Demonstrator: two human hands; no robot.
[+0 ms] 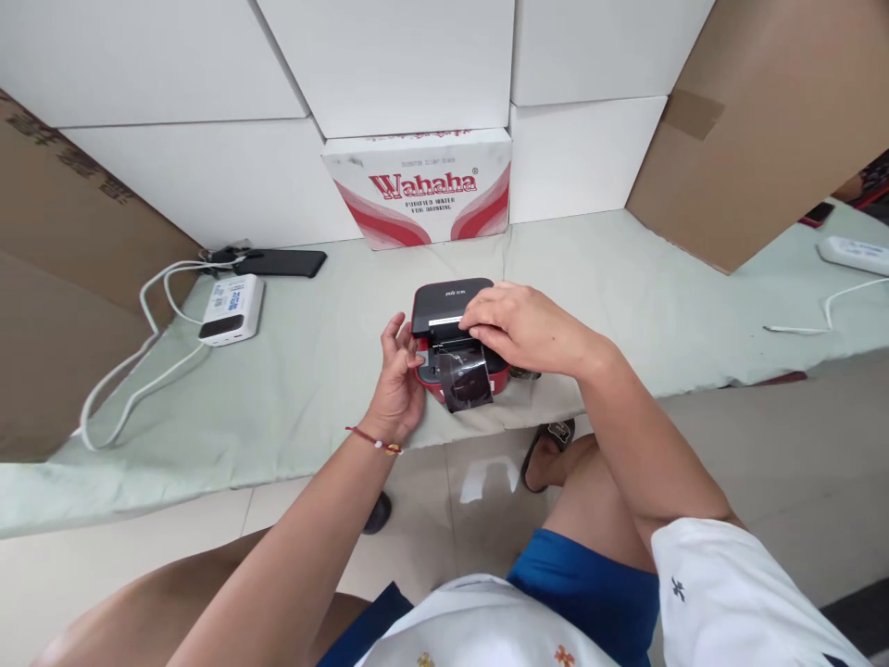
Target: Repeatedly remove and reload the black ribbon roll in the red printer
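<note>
A small black-and-red label printer (444, 301) stands near the front edge of the cloth-covered table, its black lid raised. Out of its front hangs a glossy dark strip (469, 378), curling down over the red base. My left hand (399, 384) grips the printer's left side, thumb at the edge and the other fingers curled upward. From the right, my right hand (524, 322) reaches over the lid, its fingers bent and pressed together at the lid's front edge beside a white line. The fingers hide part of the lid and the printer's right side.
A Wahaha carton (423, 190) stands behind the printer against white boxes (417, 65). To the left lie a white power bank (232, 310) with cables and a black phone (288, 263). Brown cardboard panels (757, 120) flank the table. A small dark item (524, 373) sits right of the printer.
</note>
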